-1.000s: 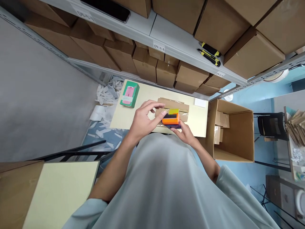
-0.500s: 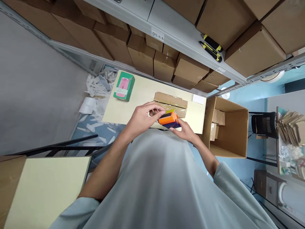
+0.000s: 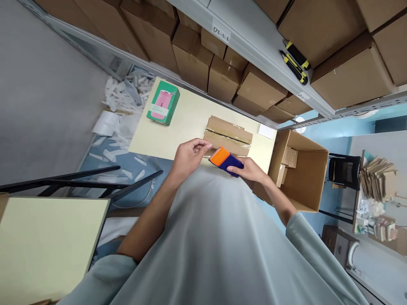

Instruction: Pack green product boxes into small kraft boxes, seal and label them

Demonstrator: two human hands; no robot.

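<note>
Orange-and-navy box, by the near edge of the table: your right hand clamps it, long axis oblique — orange end left and far, navy end right and near. Your left hand hovers beside the orange end — whether its fingertips pinch anything cannot be told; handling that end, the apparent step, calls for steady right-hand support.

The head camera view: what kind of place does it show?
Probably a small packing or storage room: shelves of cardboard boxes, two cutters and a large open carton.
</note>
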